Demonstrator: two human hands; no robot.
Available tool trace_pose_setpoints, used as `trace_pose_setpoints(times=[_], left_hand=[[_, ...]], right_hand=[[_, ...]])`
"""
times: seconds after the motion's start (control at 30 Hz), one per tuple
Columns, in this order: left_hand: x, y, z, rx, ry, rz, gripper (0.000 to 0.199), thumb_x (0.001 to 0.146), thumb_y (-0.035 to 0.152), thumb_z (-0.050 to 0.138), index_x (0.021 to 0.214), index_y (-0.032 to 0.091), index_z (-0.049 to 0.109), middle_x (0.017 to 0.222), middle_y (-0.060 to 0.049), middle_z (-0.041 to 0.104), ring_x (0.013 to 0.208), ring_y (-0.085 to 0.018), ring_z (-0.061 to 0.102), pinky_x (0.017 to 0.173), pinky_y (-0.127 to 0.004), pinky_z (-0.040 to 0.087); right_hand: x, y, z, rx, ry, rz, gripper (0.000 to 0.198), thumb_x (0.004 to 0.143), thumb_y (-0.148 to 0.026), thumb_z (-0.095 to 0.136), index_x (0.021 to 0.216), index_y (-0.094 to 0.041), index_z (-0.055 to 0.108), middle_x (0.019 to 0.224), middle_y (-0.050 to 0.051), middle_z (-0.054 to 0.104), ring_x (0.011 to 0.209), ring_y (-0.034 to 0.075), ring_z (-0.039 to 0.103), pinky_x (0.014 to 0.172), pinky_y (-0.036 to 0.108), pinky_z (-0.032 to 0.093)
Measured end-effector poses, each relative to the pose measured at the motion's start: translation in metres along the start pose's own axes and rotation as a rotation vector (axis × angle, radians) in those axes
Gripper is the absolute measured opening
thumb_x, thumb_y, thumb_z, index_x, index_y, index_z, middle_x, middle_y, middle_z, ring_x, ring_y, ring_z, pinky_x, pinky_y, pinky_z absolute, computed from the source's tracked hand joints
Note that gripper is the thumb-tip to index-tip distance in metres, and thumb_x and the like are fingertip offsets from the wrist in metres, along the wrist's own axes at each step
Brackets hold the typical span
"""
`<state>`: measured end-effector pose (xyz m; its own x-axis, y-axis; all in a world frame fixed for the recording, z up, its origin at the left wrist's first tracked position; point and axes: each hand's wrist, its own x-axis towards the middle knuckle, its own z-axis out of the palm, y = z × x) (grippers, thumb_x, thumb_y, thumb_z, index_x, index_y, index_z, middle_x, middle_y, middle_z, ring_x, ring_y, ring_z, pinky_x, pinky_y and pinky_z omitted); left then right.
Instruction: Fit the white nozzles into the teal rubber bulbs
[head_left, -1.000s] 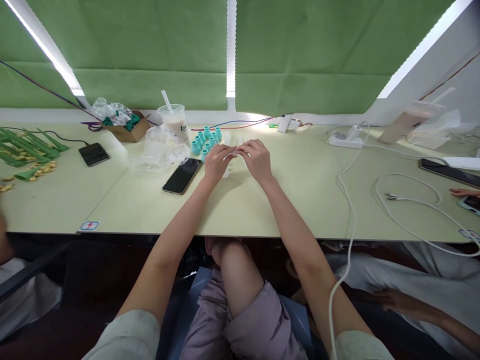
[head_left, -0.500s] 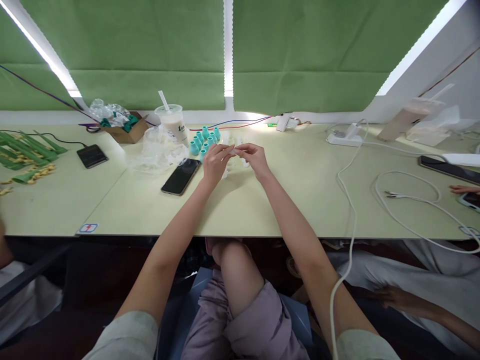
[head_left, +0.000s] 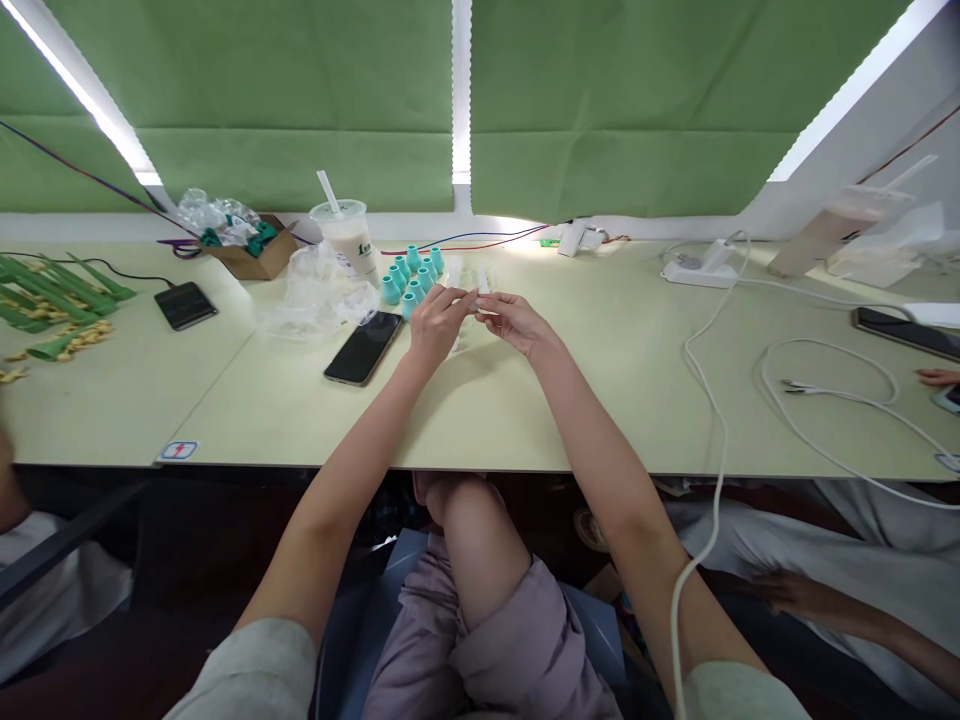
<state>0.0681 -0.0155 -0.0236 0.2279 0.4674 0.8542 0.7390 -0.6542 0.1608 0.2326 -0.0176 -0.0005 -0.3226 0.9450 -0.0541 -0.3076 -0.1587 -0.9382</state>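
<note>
Over the table my left hand [head_left: 437, 325] and my right hand [head_left: 519, 322] meet at the fingertips. Both pinch a small whitish piece [head_left: 474, 303] between them; its kind is too small to make out. Behind and below my hands lie several pale, translucent pieces [head_left: 484, 280], partly covered by my fingers. Just left of my left hand stand several turquoise vase-shaped pieces [head_left: 412, 258], upright in a cluster. A black phone [head_left: 363, 348] lies flat to the left of my left wrist.
A clear plastic bag [head_left: 319, 295] rests beside a drink cup with a straw [head_left: 346, 240]. Behind is a cardboard box [head_left: 259, 258]. Green pieces [head_left: 64, 300] and a dark device [head_left: 186, 305] are at left. At right, a white cable [head_left: 709, 390] runs from a power strip [head_left: 699, 274] across my right arm.
My right hand has turned slightly and its fingers have shifted on the small piece. Both hands stay together at the same place; the view has moved a little.
</note>
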Motion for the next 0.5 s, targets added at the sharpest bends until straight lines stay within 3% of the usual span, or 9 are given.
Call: trace_pose_setpoints(times=[0.23,0.5], left_hand=[[-0.001,-0.001,0.002,0.003,0.022,0.032,0.033,0.096,0.035,0.039,0.097,0.023,0.069,0.083,-0.005,0.069,0.073,-0.015,0.056,0.067,-0.029,0.044],[0.003,-0.003,0.001,-0.043,0.054,0.008,0.025,0.092,0.034,0.049,0.098,0.020,0.070,0.087,-0.006,0.070,0.080,-0.017,0.061,0.076,-0.033,0.045]], right_hand=[[0.002,0.008,0.006,0.127,0.007,0.015,0.019,0.058,-0.016,0.083,0.072,-0.019,0.070,0.074,-0.001,0.071,0.080,0.011,0.068,0.076,0.018,0.056],[0.004,0.010,0.003,0.119,-0.026,-0.074,0.023,0.059,-0.024,0.084,0.078,-0.020,0.071,0.076,-0.002,0.071,0.075,0.010,0.068,0.079,0.020,0.057]])
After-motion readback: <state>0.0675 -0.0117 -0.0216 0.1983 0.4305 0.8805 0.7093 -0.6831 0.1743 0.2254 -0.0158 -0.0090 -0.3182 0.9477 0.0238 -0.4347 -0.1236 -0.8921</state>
